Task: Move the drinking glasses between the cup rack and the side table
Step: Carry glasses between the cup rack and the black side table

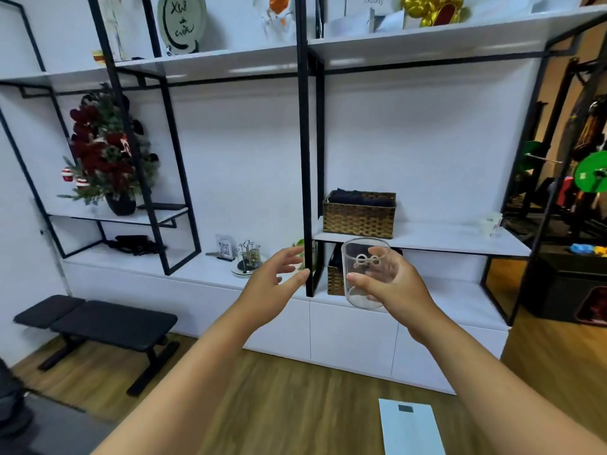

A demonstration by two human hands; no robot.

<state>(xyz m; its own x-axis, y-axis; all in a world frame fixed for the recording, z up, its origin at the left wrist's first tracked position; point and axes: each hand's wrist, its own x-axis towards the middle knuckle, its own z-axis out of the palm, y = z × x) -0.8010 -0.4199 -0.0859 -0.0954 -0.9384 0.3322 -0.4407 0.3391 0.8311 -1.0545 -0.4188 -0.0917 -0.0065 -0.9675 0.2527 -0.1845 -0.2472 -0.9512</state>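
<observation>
A white shelving unit (410,238) with black metal framing fills the far wall, above a wooden floor (279,389). A black padded bench (98,323) stands on the floor at the near left. On a right-hand shelf sits a woven basket (359,215) holding dark cloth. On the low counter, left of the centre post, stands a wire cup rack (248,257) on a round base, with one glass that seems to hang on it.

The right hand (391,284) holds up a drinking glass (364,274) in front of the shelves, thumb across the near side and fingers curled behind it. The glass is clear, straight-walled and upright, with a small pale printed figure near the rim. The left hand (272,284) hovers just left of it, fingers spread and relaxed, holding nothing.
</observation>
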